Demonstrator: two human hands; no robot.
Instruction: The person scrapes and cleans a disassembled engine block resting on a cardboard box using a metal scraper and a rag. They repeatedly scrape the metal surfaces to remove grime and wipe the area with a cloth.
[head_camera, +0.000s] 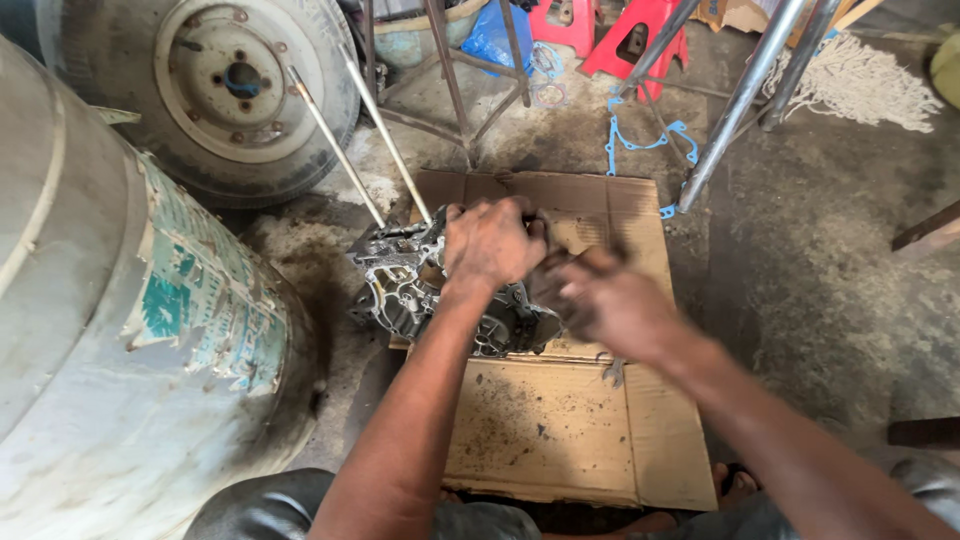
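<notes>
- Both arms bare to past the elbow, no sleeves
- Left hand (492, 243) and right hand (610, 300) gloveless, smeared with dark grease
- Grey shorts

An engine casing (415, 290) sits on cardboard (560, 430), drum (110, 340) to its left, wheel (235, 85) behind.

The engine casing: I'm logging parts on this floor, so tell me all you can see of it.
The engine casing is grey cast metal, grimy and oil-stained, with ribbed walls and open cavities. It sits at the left edge of a flattened cardboard sheet on the floor. The left hand rests on its top; the blurred right hand is at its right side. Two thin metal rods rise behind it.
</notes>
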